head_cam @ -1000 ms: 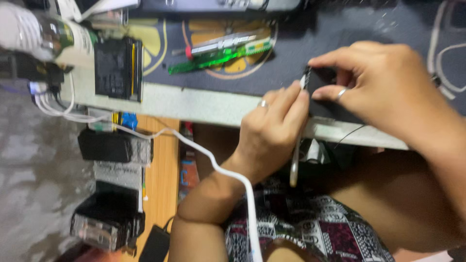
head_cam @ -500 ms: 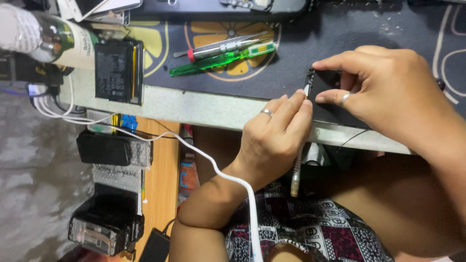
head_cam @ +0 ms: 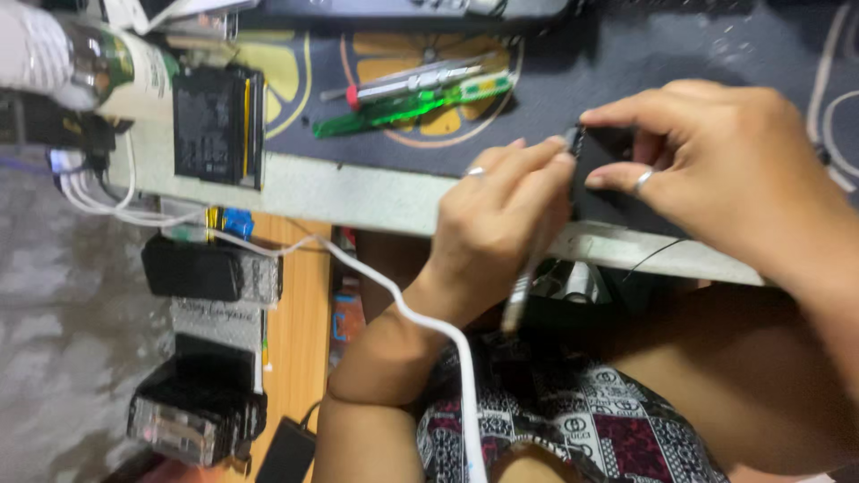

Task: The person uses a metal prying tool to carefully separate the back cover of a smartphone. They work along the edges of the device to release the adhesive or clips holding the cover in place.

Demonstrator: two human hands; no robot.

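My right hand (head_cam: 725, 188) pinched a small black device (head_cam: 601, 183) at the near edge of the dark work mat (head_cam: 555, 98), ring finger and thumb clamped on it. My left hand (head_cam: 506, 224) held a thin metal-handled tool (head_cam: 523, 286), its tip right up against the device's edge. Further back on the mat lay a green screwdriver (head_cam: 403, 107) just beside a clear one with a red collar (head_cam: 412, 80). A flat black battery pack (head_cam: 217, 125) sat off to the left, and a white cable (head_cam: 420, 322) ran across my left wrist.

Bottle label (head_cam: 134, 76): green and cream wrap on the clear bottle lying at the desk's (head_cam: 358, 192) far left corner.
Battery label (head_cam: 208, 125): black rectangular face with pale print, yellow strip, by the desk's front edge.
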